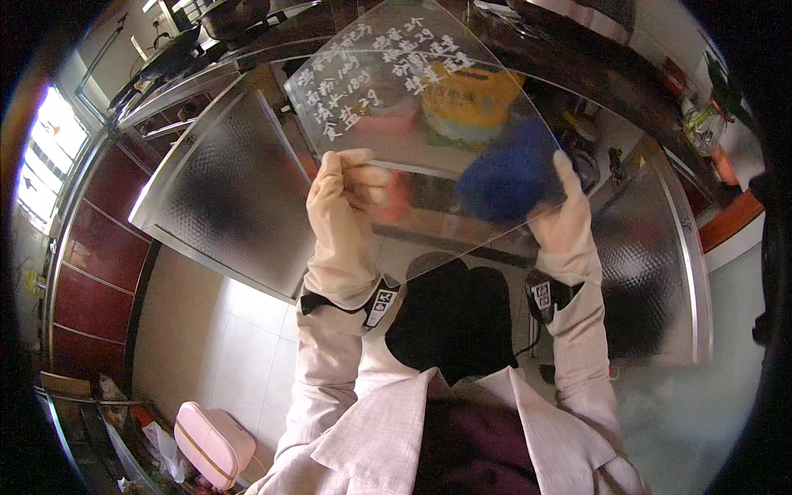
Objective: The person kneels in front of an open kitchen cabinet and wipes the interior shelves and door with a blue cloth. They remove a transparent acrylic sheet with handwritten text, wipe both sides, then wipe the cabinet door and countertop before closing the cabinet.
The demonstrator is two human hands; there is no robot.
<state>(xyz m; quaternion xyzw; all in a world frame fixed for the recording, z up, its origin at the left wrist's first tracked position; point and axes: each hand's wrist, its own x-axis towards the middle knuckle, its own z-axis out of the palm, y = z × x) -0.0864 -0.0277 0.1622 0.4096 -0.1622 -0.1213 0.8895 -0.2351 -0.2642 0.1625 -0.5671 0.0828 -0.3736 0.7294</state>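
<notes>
A clear, flat sheet [402, 124], glass or plastic, is tilted before me and bears white handwriting across its upper part. My left hand [346, 192], in a pale glove, holds its left edge with fingers bent. At the opposite edge, my gloved right hand [564, 213] grips the sheet, its thumb along the rim and the other fingers mostly hidden. A dark blue cloth [507, 170] shows through the sheet beside my right fingers; it appears to be behind the pane, against that hand.
Two textured cabinet doors, left [238, 179] and right [643, 266], stand open around a low cupboard. Inside, a yellow tub [470, 102] shows through the sheet. A dark countertop [594, 74] runs above, with a wok [235, 21] at left. A pink case [213, 442] sits lower left.
</notes>
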